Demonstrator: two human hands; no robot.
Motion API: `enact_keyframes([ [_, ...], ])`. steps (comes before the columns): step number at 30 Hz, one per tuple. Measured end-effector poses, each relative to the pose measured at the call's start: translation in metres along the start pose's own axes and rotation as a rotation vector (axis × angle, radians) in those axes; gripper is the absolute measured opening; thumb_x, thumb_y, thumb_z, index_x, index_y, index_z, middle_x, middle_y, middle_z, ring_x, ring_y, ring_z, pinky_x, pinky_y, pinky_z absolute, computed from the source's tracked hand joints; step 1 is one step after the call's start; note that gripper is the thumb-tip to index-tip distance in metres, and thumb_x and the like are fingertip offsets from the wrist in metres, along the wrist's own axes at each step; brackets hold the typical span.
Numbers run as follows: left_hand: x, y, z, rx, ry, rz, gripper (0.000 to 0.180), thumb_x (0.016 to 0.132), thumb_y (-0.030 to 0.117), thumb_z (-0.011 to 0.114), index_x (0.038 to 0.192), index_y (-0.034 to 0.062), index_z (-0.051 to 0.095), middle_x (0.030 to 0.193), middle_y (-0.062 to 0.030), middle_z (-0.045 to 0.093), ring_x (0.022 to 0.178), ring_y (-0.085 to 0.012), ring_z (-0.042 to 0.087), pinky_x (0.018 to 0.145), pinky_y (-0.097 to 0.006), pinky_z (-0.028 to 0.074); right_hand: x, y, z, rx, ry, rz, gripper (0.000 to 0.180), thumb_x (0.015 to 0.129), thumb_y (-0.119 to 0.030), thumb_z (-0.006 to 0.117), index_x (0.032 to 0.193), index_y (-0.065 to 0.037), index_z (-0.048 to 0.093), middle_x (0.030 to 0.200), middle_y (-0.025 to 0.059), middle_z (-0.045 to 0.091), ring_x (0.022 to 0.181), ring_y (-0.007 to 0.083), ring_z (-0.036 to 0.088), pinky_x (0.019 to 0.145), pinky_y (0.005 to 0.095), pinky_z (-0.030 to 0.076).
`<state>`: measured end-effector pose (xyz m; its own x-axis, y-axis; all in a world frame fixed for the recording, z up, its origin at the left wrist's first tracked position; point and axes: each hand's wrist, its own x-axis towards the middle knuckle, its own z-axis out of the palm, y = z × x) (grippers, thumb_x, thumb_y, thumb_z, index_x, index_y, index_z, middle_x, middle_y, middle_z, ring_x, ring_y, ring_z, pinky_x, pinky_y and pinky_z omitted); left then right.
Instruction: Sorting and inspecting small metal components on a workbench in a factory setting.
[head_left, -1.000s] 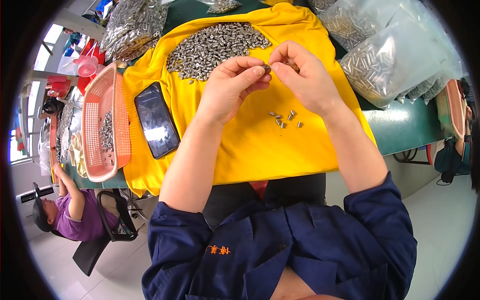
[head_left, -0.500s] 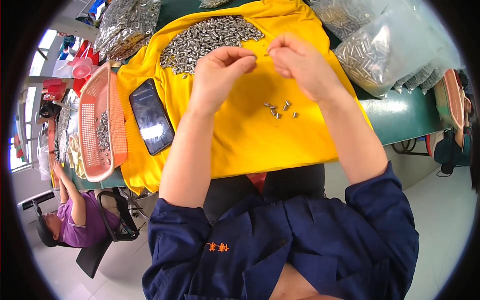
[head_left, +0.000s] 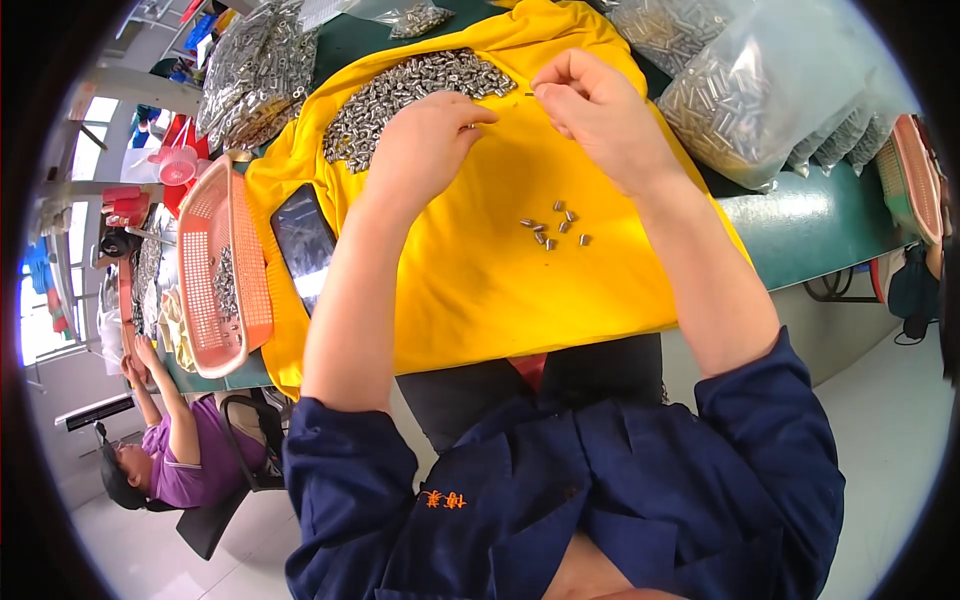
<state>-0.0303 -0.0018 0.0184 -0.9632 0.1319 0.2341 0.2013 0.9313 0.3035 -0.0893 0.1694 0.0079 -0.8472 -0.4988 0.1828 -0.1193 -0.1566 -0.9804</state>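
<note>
Small silvery metal cylinders (head_left: 440, 75) lie in a heap on a yellow cloth (head_left: 470, 290). My left hand (head_left: 425, 145) is at the heap's near right edge, its fingers curled together with a small glint at their tips. What they hold is too small to name. My right hand (head_left: 600, 115) hovers over the cloth to the right of the heap. Its thumb and forefinger pinch a thin dark pin-like piece (head_left: 529, 94). Nearer to me, several loose metal cylinders (head_left: 555, 228) lie scattered on the cloth.
A dark phone (head_left: 303, 240) and a pink plastic basket (head_left: 250, 290) with metal pieces sit at the left. Clear bags of metal parts (head_left: 725, 110) stand on the green table (head_left: 810, 225) at the right; more bagged parts (head_left: 260, 75) lie far left. Another person (head_left: 200, 450) sits at the left.
My left hand has moved away from my right hand toward the heap and turned knuckles up. More cylinders lie in the loose group. The view has shifted slightly.
</note>
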Motion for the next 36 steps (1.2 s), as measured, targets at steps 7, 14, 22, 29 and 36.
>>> enact_keyframes([
  [7,0.012,-0.013,0.007,0.182,-0.163,0.057,0.013,0.072,0.013,0.055,0.083,0.0086,0.061,0.085,-0.0066,0.055,0.08,-0.0243,0.054,0.068,-0.033,0.044,-0.002,-0.008,0.0,-0.084,-0.003,-0.03,0.012,0.077,-0.013,0.05,0.078,-0.002,0.05,0.062,-0.0027,0.046,0.053,0.0027,0.039,0.047,0.0189,0.033],
  [14,0.006,0.007,-0.008,-0.309,-0.158,-0.309,0.006,0.073,0.006,0.056,0.079,0.0038,0.057,0.08,-0.0038,0.058,0.07,-0.0141,0.057,0.062,-0.026,0.045,-0.001,-0.008,0.002,-0.13,-0.02,-0.038,0.012,0.075,-0.013,0.049,0.078,-0.002,0.05,0.062,-0.0023,0.047,0.054,0.0041,0.039,0.049,0.0193,0.034],
  [22,-0.031,0.01,0.006,-1.506,0.052,-0.367,0.017,0.073,-0.002,0.057,0.088,0.0046,0.053,0.08,-0.0043,0.057,0.069,-0.013,0.057,0.062,-0.021,0.045,-0.011,-0.015,0.009,-0.084,-0.218,0.055,0.007,0.076,-0.011,0.049,0.077,-0.004,0.049,0.064,-0.0045,0.044,0.056,0.0025,0.037,0.05,0.0176,0.031],
  [29,-0.03,0.016,0.009,-1.464,0.085,-0.405,0.014,0.072,0.0,0.06,0.086,-0.0005,0.057,0.077,-0.0061,0.06,0.069,-0.0115,0.057,0.063,-0.021,0.046,-0.012,-0.009,0.017,-0.042,-0.268,-0.006,0.004,0.076,-0.008,0.049,0.076,-0.004,0.047,0.065,-0.0045,0.043,0.057,0.0022,0.036,0.049,0.0173,0.031],
  [36,-0.03,0.017,0.012,-1.477,0.095,-0.409,0.015,0.073,-0.001,0.059,0.088,-0.0029,0.057,0.08,-0.0079,0.06,0.072,-0.0134,0.059,0.068,-0.022,0.047,-0.013,-0.007,0.015,-0.155,-0.243,-0.047,0.005,0.075,-0.007,0.048,0.077,-0.003,0.047,0.064,-0.0004,0.047,0.057,0.0053,0.042,0.05,0.0204,0.035],
])
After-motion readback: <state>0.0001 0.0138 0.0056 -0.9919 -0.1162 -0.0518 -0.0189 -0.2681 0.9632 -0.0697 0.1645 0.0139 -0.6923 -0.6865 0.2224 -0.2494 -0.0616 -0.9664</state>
